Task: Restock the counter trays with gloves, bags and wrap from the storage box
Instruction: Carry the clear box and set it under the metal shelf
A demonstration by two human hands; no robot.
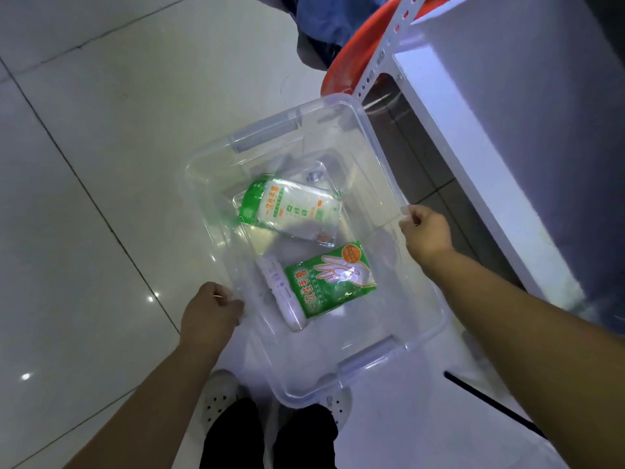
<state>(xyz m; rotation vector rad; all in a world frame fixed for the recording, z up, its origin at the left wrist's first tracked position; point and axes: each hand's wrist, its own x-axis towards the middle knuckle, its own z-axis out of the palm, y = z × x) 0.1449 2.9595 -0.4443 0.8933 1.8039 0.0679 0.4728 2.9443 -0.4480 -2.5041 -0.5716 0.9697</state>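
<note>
A clear plastic storage box is held over the tiled floor in front of my legs. My left hand grips its left rim and my right hand grips its right rim. Inside lie two green-and-white packs of disposable gloves: one toward the far end, one nearer me. A white roll-like pack lies against the nearer glove pack's left side.
A white counter unit stands to the right, with a perforated white metal post at its corner. A red stool and blue fabric sit beyond the box. My white shoes show below.
</note>
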